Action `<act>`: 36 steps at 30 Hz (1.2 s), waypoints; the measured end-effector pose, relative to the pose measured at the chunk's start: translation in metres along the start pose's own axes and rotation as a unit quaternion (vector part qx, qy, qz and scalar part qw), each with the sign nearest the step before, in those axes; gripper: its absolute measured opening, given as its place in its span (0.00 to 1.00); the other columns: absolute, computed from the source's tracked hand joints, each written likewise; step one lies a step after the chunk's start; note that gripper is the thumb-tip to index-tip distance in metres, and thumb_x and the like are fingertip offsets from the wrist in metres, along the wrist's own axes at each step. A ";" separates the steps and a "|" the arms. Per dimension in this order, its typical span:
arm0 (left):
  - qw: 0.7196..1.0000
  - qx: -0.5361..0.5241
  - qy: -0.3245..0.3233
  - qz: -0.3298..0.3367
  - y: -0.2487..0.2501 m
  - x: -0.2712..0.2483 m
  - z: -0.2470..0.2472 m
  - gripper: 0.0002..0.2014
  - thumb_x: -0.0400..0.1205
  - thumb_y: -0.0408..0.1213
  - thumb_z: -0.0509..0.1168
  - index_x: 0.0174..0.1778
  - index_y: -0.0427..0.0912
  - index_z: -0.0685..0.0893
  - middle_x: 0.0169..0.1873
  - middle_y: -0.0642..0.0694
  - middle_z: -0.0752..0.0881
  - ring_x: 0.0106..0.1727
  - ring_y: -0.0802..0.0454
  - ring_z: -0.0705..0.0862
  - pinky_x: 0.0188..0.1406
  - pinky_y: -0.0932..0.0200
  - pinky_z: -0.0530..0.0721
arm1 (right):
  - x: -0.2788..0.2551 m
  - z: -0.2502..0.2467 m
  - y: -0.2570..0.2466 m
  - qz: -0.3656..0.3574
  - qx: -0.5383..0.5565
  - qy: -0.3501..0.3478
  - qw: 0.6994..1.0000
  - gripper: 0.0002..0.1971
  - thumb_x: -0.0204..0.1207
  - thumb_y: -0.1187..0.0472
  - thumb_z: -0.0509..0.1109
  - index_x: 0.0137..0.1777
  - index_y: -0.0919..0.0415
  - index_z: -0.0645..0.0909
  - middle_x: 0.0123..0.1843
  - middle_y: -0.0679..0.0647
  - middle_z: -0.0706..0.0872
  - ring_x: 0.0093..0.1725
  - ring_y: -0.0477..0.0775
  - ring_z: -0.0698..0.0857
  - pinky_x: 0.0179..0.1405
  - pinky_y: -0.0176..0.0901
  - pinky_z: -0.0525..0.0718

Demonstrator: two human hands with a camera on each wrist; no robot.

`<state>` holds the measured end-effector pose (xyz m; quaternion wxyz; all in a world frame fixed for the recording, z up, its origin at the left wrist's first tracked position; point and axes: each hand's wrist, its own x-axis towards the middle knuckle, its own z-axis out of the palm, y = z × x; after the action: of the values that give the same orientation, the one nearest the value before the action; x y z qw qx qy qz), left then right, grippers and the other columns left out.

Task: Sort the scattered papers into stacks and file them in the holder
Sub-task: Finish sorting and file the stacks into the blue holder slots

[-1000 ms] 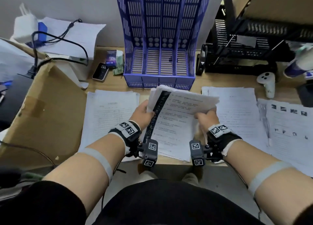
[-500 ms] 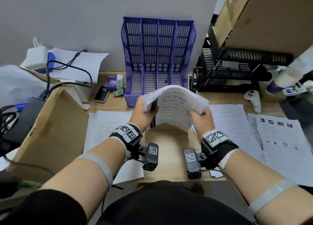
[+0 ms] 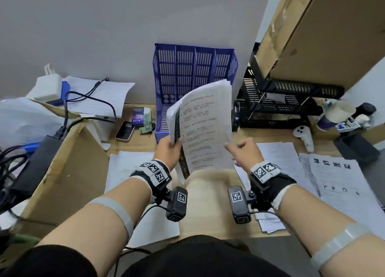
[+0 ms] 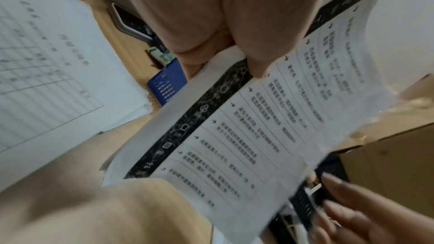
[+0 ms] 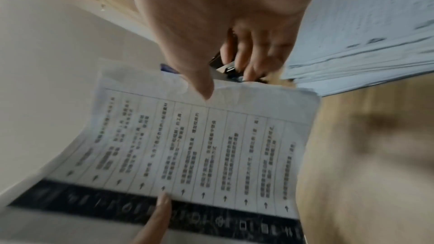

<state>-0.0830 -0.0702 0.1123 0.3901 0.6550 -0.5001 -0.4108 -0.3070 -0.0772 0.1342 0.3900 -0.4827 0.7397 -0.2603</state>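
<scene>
A stack of printed sheets (image 3: 204, 126) with a black strip down its left margin is held upright above the desk, in front of the blue slotted holder (image 3: 195, 68). My left hand (image 3: 168, 149) grips its left edge, thumb on the black strip (image 4: 258, 58). My right hand (image 3: 241, 149) hovers at the right edge with loosely curled fingers; only the thumb tip (image 5: 206, 90) reaches the sheet (image 5: 199, 146). The holder's slots look empty. More paper piles lie flat at the left (image 3: 125, 168), right (image 3: 279, 158) and far right (image 3: 341, 183).
A large cardboard box (image 3: 68, 168) leans at the left with cables and a power brick behind it. A phone (image 3: 125, 131) lies beside the holder. A black wire rack (image 3: 281, 101) bearing a cardboard box stands to the right, a white controller (image 3: 304, 135) before it.
The stack has been lifted off the desk and tipped upright towards the holder. My right hand has loosened its hold on the right edge. The view has tilted up.
</scene>
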 end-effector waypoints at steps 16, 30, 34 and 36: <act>0.988 0.089 0.002 0.124 0.032 0.009 -0.052 0.50 0.77 0.28 0.68 0.84 0.65 0.46 0.76 0.50 0.72 0.73 0.48 0.77 0.68 0.42 0.81 | -0.030 0.024 -0.195 -0.203 0.084 -0.137 0.966 0.09 0.75 0.68 0.64 0.48 0.53 0.78 0.55 0.63 0.87 0.55 0.67 0.87 0.50 0.71 0.88; 0.998 0.041 0.024 0.047 0.000 0.067 -0.027 0.56 0.70 0.29 0.71 0.79 0.79 0.45 0.70 0.52 0.76 0.63 0.42 0.85 0.48 0.39 0.90 | 0.019 0.026 -0.219 -0.204 0.067 -0.198 0.957 0.12 0.79 0.67 0.65 0.52 0.47 0.76 0.55 0.55 0.85 0.56 0.61 0.87 0.51 0.68 0.89; 0.998 0.048 0.027 0.002 0.004 0.088 -0.024 0.53 0.70 0.31 0.66 0.81 0.74 0.44 0.73 0.48 0.74 0.66 0.43 0.82 0.60 0.40 0.86 | 0.053 0.037 -0.225 -0.205 0.049 -0.204 0.956 0.13 0.77 0.65 0.66 0.54 0.45 0.76 0.59 0.56 0.86 0.58 0.61 0.87 0.55 0.67 0.88; 0.998 0.059 0.033 -0.013 0.005 0.101 -0.023 0.50 0.70 0.37 0.66 0.83 0.70 0.46 0.73 0.47 0.75 0.67 0.43 0.81 0.66 0.39 0.83 | 0.071 0.044 -0.228 -0.210 0.042 -0.206 0.955 0.12 0.76 0.65 0.65 0.50 0.44 0.77 0.56 0.53 0.87 0.59 0.61 0.86 0.57 0.67 0.87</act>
<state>-0.0465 -0.1675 0.1103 0.3615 0.6966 -0.5017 -0.3639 -0.1701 -0.2339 0.2603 0.4901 -0.6535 0.5137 -0.2622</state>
